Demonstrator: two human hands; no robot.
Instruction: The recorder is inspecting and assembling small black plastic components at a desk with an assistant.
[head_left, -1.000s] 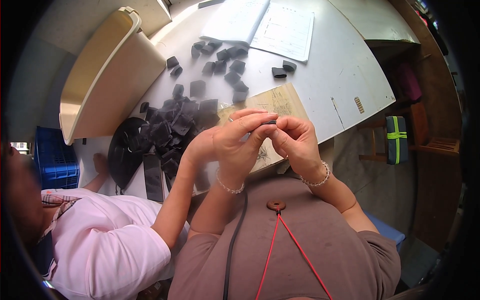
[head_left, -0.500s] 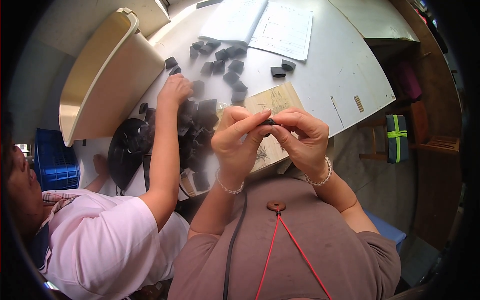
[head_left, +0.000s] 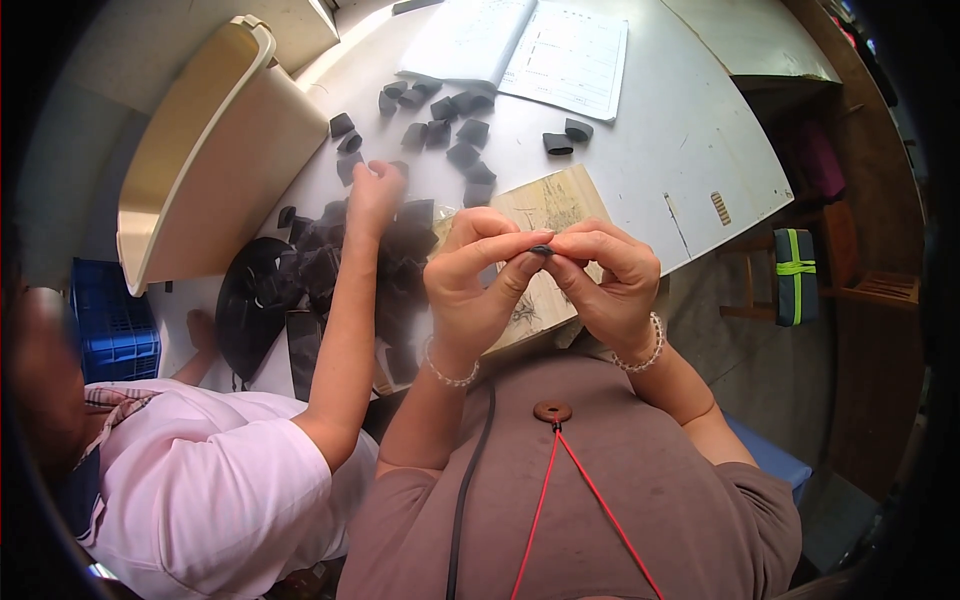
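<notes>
Between my fingertips is a small black piece (head_left: 541, 250), mostly covered by the fingers; its kind is hard to make out. My left hand (head_left: 480, 265) pinches it from the left, thumb and forefinger closed. From the other side my right hand (head_left: 603, 272) grips it the same way. Both hands are raised over a wooden board (head_left: 545, 205) with dark marks, lying at the table's near edge. Left of my hands lies a pile of black fabric-like pieces (head_left: 325, 250). Several short black tube-like pieces (head_left: 463, 155) are spread beyond it.
A co-worker's hand (head_left: 378, 195) reaches among the black pieces on my left. A cream plastic bin (head_left: 225, 160) stands on the white table (head_left: 690, 130), with an open notebook (head_left: 565, 65) at the back. Two black pieces (head_left: 558, 144) sit apart. A blue crate (head_left: 115, 320) is far left.
The co-worker's hand has moved right and slightly nearer, and one more black piece shows by the bin. My hands have barely shifted, still pinching the small black piece.
</notes>
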